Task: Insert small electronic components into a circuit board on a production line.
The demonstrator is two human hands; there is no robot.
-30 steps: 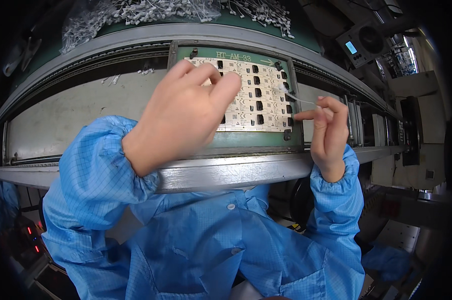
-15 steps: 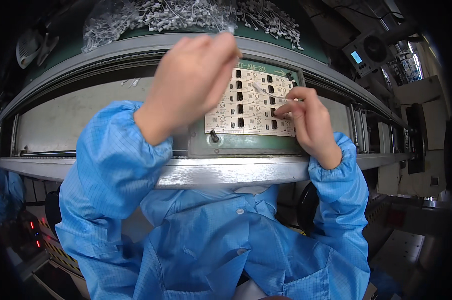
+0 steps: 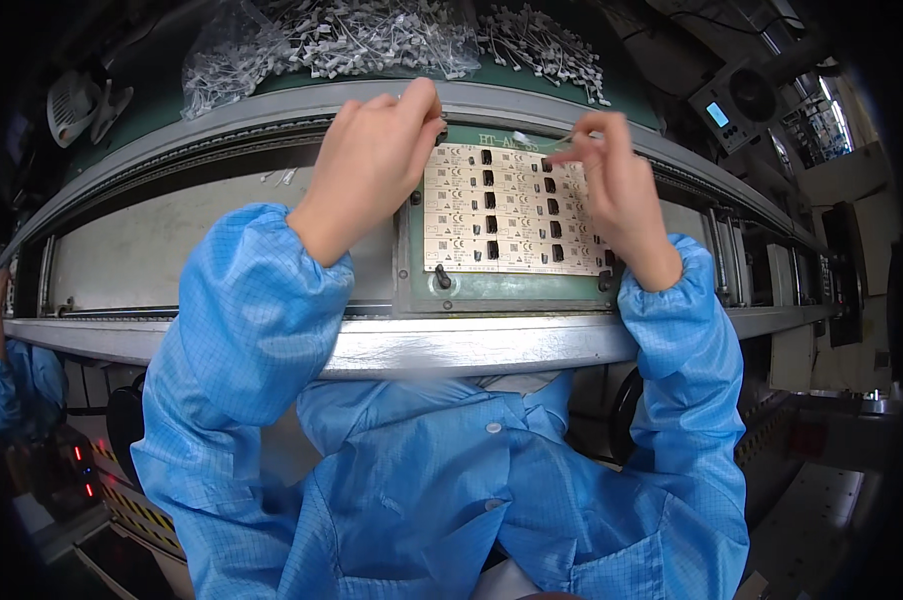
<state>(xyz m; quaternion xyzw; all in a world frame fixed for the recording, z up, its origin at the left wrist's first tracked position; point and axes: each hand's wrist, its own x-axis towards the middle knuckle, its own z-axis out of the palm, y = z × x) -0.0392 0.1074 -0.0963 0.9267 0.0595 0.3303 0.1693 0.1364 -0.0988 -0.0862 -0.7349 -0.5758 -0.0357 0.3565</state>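
Observation:
A panel of white circuit boards (image 3: 521, 228) with rows of black connectors lies in a green fixture plate (image 3: 511, 292) in front of me. My left hand (image 3: 376, 165) is closed in a pinch at the plate's far left corner, beside a dark knob there; whatever its fingertips grip is hidden. Above the panel's right part, my right hand (image 3: 621, 190) is closed on a thin white wire lead. The lead's white plug (image 3: 520, 138) points left over the plate's far edge, and the fingers are slightly blurred.
Heaps of white wire leads (image 3: 371, 40) lie on the green surface beyond the rail, partly in a clear bag (image 3: 221, 65). A metal rail (image 3: 491, 345) runs along the near side. A device with a lit screen (image 3: 716, 114) stands far right; another person's blue sleeve (image 3: 41, 385) shows far left.
My left hand has drawn down toward the plate's far left corner. My right hand has moved up from the panel's middle to its far edge, carrying the lead. The view has shifted slightly.

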